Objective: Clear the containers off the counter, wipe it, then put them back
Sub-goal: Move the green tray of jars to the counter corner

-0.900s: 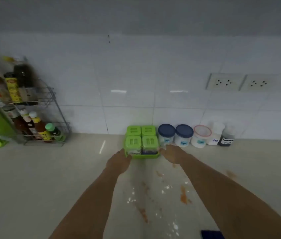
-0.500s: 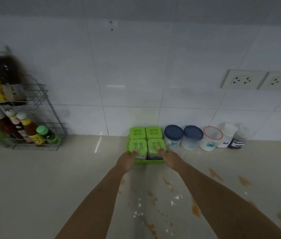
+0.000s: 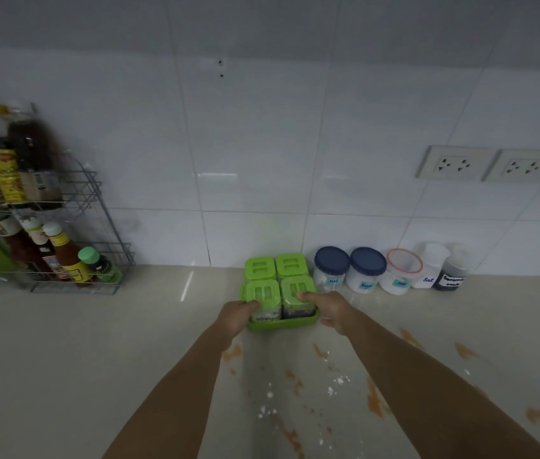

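i have my left hand (image 3: 236, 313) clamped on the left side of the green tray (image 3: 282, 323) and my right hand (image 3: 329, 309) on its right side, thumbs over the two front green-lidded jars (image 3: 296, 293). the tray sits by the counter's (image 3: 63, 359) back edge at the wall, just left of the blue-lidded jars (image 3: 349, 270). orange stains (image 3: 374, 397) and white crumbs (image 3: 268, 409) mark the counter toward its front edge.

1 camera on my head, angled forward and down, close over the counter (image 3: 63, 359), facing the tiled wall (image 3: 262, 144)
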A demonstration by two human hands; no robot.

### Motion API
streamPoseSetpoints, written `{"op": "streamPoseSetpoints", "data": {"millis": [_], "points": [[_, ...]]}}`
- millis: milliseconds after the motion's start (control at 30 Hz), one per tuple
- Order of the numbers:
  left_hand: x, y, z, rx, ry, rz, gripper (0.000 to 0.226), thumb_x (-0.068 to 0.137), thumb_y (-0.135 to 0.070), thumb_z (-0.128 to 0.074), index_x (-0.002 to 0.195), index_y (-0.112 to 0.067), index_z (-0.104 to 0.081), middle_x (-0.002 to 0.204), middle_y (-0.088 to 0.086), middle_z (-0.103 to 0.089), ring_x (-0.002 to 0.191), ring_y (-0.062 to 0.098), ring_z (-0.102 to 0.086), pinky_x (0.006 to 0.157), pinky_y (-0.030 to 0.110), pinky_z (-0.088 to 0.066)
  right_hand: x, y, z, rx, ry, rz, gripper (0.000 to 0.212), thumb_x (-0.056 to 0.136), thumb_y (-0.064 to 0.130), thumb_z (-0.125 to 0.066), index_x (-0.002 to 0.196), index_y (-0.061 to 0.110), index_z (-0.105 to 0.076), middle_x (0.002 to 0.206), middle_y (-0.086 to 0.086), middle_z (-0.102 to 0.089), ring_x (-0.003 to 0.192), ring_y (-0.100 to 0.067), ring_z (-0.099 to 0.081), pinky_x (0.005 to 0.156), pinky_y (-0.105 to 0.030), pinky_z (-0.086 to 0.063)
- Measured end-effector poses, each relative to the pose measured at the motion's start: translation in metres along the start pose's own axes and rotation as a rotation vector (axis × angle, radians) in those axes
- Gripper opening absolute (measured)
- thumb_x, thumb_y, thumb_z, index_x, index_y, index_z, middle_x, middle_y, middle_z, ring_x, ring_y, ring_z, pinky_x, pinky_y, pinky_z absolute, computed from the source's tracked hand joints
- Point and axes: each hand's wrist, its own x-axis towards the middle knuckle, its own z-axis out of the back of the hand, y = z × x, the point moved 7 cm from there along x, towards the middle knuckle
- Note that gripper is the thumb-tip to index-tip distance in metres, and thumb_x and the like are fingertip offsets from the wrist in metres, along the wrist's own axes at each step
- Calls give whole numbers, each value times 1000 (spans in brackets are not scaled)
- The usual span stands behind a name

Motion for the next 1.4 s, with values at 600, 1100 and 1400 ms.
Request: {"op": "streamPoseSetpoints", "data": {"millis": [600, 1100, 1400], "points": [[-126, -29, -94, 16, 41, -67, 34, 86, -34, -65, 111, -10, -61, 114, 10, -64, 104, 25, -58, 82, 31, -41, -114, -21, 128, 39, -3, 97, 58, 73, 40, -78, 118, 9, -57, 124, -6, -58, 106, -22, -54, 74, -28, -44], [-211, -32, -384, 87, 233, -130, 48, 87, -41, -61, 120, -7, -59, 122, 10, -60, 108, 26, -56, 92, 33, -43, -163, -135, 413, 76, -176, 31, 34, 79, 34, -74, 96, 12, -55, 86, 1, -56, 77, -12, -51, 84, -31, -41], [-234, -38, -504, 83, 366, -137, 32, 89, -33, -61, 111, -9, -63, 102, 6, -62, 91, 20, -57, 76, 26, -42, -170, -185, 524, 84, -244, -37, 42, 77, 33, -76, 103, 8, -55, 92, -3, -57, 90, -19, -54, 87, -34, -44]]}}
